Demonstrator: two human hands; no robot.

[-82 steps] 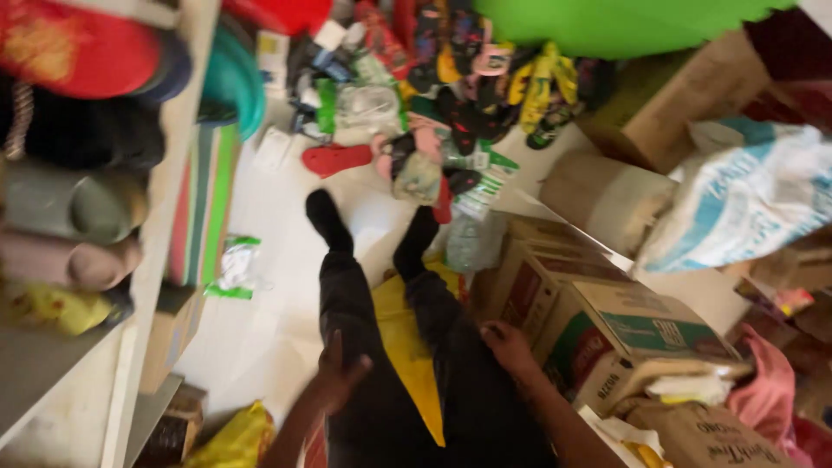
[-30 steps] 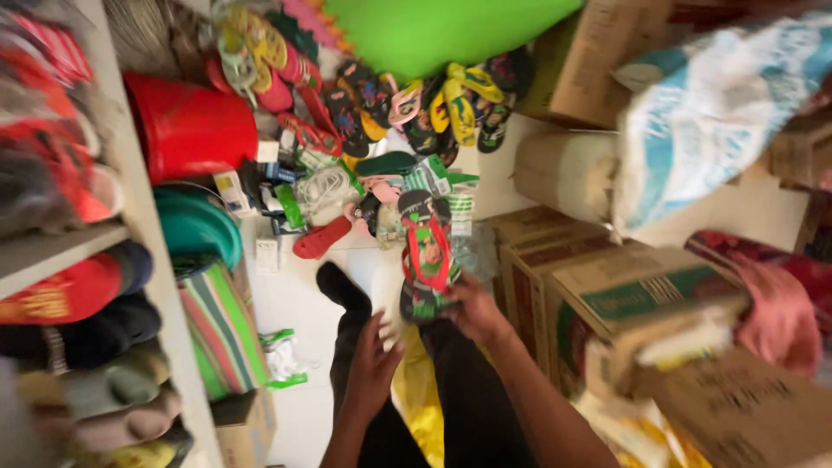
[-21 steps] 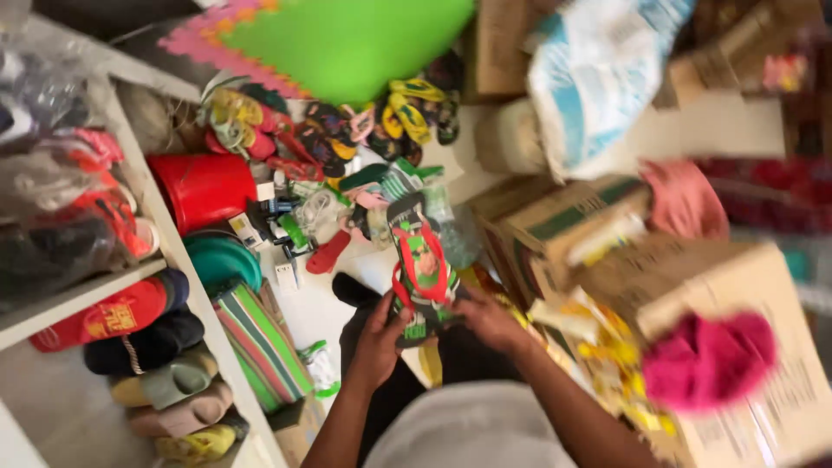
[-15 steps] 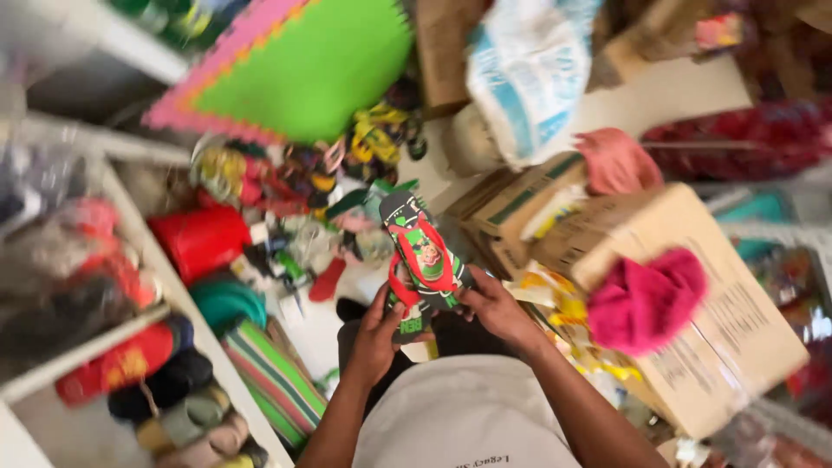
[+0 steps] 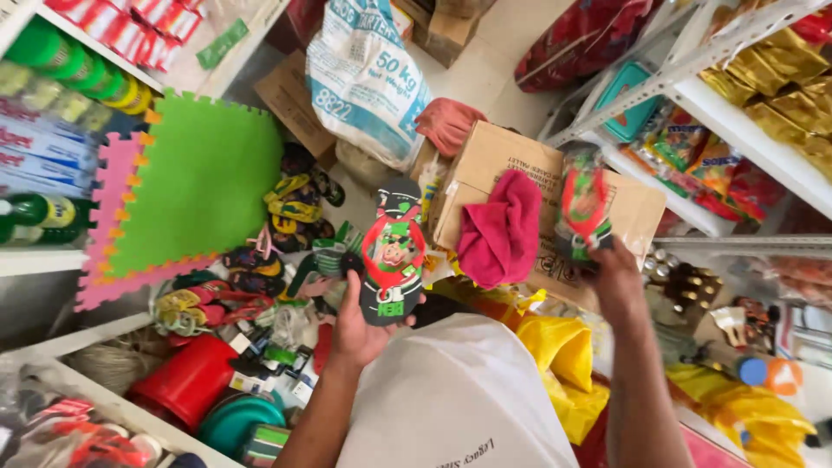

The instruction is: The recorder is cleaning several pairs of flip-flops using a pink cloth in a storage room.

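Fingers of your left hand point(image 5: 357, 325) grip a black flip-flop point(image 5: 393, 251) with red straps, held upright before you; your right hand point(image 5: 614, 276) clutches its wrapped mate point(image 5: 584, 204), raised apart beside a cardboard box point(image 5: 503, 160). A pink cloth point(image 5: 503, 230) drapes the box; more sandals point(image 5: 290, 204) pile beneath a green foam mat point(image 5: 199, 173).

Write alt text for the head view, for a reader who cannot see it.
A person holds up one flip-flop in each hand: the left hand grips a black sandal with red straps, the right hand a wrapped matching sandal. Around them is a crowded shop: a heap of sandals on the floor, a green foam mat, cardboard boxes and stocked shelves.
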